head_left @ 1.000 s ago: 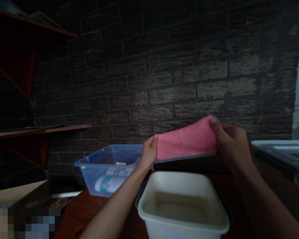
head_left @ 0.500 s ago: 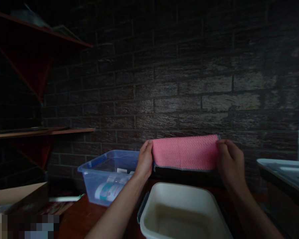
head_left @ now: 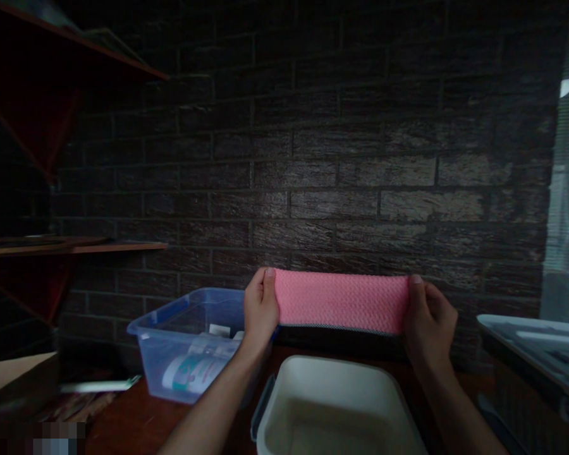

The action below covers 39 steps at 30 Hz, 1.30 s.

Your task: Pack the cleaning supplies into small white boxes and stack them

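A pink textured cloth (head_left: 341,302) with a dark stitched lower edge is stretched level between my two hands. My left hand (head_left: 262,306) pinches its left end, thumb on top. At the other end, my right hand (head_left: 429,316) grips the cloth with the fingers curled behind it. The cloth hangs above and behind a white plastic tub (head_left: 341,373), touching nothing but my hands. A dark clip handle shows on the tub's left side. What of the tub's inside I can see is bare.
Left of the tub, a clear blue plastic bin (head_left: 156,354) holds a labelled white container and other items. A lidded box (head_left: 526,354) stands at the right. Wooden shelves (head_left: 123,248) jut out at the left, and a dark brick wall (head_left: 313,158) rises behind the brown table (head_left: 123,417).
The cloth is pulled tauter, and its top right corner edge is now tucked into my right hand. My hands sit slightly further left and lower in view; the camera has shifted a little.
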Each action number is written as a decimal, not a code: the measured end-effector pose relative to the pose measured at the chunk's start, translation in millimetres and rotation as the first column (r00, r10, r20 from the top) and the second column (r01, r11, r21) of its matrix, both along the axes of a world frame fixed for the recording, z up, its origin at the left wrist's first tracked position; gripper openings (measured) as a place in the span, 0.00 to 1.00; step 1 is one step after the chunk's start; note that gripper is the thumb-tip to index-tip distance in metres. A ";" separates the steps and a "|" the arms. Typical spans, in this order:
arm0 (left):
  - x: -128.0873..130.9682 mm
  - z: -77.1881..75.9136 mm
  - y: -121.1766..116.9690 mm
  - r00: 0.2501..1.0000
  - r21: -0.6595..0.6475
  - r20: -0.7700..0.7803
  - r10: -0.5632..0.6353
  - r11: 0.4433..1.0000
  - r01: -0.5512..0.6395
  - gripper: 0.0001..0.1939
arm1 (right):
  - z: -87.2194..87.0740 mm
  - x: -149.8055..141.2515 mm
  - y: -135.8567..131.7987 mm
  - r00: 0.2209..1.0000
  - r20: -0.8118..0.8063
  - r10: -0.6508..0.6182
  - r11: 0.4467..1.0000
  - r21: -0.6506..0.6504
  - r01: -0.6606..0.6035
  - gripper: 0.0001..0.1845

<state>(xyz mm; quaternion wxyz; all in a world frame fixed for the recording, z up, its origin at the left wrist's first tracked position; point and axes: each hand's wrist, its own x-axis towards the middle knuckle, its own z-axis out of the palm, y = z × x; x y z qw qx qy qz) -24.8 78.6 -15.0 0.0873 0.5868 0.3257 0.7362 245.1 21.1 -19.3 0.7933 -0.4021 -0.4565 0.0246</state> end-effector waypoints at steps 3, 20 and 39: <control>1.8 -1.8 -0.2 0.998 -0.009 -0.045 0.034 0.999 -0.035 0.17 | 0.1 5.6 2.6 1.000 0.011 -0.020 1.000 -0.004 0.020 0.23; -6.7 -9.7 -15.3 0.780 -0.288 -0.624 -0.052 0.943 -0.168 0.15 | 0.7 10.9 -23.6 0.787 0.617 0.002 0.834 -0.435 0.339 0.20; 14.9 -48.9 -38.1 0.607 -0.449 -0.760 -0.232 0.863 -0.232 0.13 | -29.2 8.2 -41.5 0.503 0.797 0.335 0.670 -0.577 0.468 0.15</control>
